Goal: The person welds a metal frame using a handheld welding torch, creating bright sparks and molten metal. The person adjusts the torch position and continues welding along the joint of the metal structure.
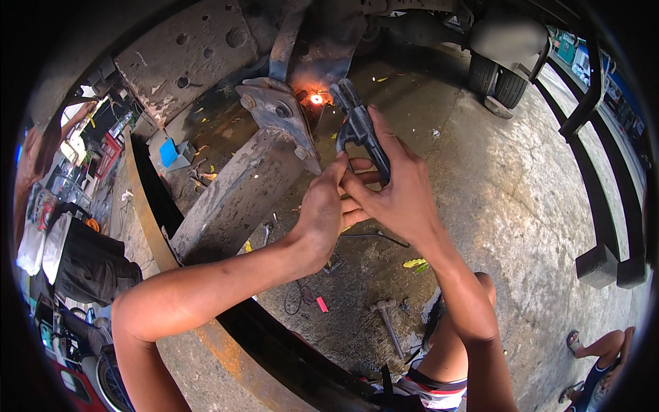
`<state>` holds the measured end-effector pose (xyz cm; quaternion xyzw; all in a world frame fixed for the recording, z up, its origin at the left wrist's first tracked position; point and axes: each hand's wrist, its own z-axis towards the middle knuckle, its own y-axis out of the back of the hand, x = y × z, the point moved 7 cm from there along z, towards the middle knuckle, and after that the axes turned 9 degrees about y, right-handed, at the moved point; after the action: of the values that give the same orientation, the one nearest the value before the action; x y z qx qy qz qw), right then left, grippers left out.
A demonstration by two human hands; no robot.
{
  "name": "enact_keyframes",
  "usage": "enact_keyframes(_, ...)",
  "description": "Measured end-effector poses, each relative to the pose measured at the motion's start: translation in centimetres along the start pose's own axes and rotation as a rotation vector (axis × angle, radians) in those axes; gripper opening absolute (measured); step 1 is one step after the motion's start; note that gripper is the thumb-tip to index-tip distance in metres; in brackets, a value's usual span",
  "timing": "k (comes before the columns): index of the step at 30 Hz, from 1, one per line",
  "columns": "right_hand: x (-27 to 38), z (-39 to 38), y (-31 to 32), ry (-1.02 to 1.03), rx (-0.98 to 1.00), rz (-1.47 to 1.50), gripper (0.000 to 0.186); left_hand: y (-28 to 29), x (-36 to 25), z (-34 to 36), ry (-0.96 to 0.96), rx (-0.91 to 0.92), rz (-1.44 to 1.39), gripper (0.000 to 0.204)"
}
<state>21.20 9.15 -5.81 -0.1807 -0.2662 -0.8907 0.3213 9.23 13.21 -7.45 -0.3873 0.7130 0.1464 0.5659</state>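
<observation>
In my right hand (pixel 398 192) is a black electrode holder (pixel 362 127), its jaws pointing up and away from me. The fingers wrap round its handle. My left hand (pixel 321 209) is closed right beside it, fingertips against the holder's lower end; what they pinch, if anything, is hidden. Just beyond the holder's jaws, an orange-hot spot (pixel 316 99) glows on the metal under the vehicle. Next to the glow sits a rusty bolted flange plate (pixel 278 113) on the end of a thick worn beam (pixel 237 185).
A hammer (pixel 389 328) and a pink block (pixel 322 304) lie on the concrete floor. A rusty-edged curved rail (pixel 226 353) crosses below my left arm. Vehicle wheels (pixel 495 81) stand at the far right. Another person (pixel 604 360) sits at the lower right.
</observation>
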Motion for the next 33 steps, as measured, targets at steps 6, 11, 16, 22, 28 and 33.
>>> enact_keyframes(6, 0.25, -0.06, -0.22, -0.087, 0.096, -0.048, 0.091, 0.25, 0.35, 0.08, 0.032, -0.029, -0.040, 0.061)
enact_keyframes(11, 0.51, 0.07, -0.07, -0.091, 0.112, -0.036, 0.090, 0.22, 0.36, 0.15, 0.040, -0.026, -0.036, 0.061)
enact_keyframes(16, 0.25, -0.01, -0.13, -0.106, 0.113, -0.061, 0.090, 0.23, 0.36, 0.13, 0.041, -0.026, -0.022, 0.062)
enact_keyframes(22, 0.31, 0.07, -0.17, -0.109, 0.104, -0.042, 0.090, 0.31, 0.39, 0.18, 0.044, -0.025, -0.026, 0.062)
enact_keyframes(28, 0.38, 0.10, -0.17, -0.121, 0.130, -0.065, 0.090, 0.33, 0.36, 0.14, 0.045, -0.031, -0.024, 0.061)
enact_keyframes(33, 0.26, 0.10, -0.30, -0.122, 0.134, -0.069, 0.091, 0.41, 0.34, 0.13, 0.049, -0.042, -0.025, 0.061)
